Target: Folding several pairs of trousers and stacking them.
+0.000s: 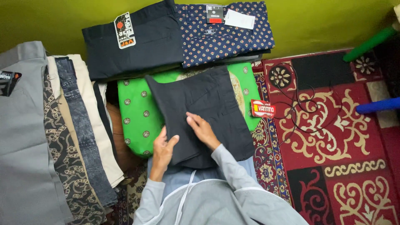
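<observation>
A folded dark grey garment lies in front of me on top of a green cloth with round motifs. My left hand grips the garment's near left edge, thumb on top. My right hand rests flat on the garment's middle, fingers pointing left. Both arms wear light grey sleeves.
A fanned row of folded trousers in grey, patterned, denim and beige lies at left. Folded black trousers and a navy patterned garment, both tagged, sit against the green wall. A red patterned rug with a black cable and red tag lies right.
</observation>
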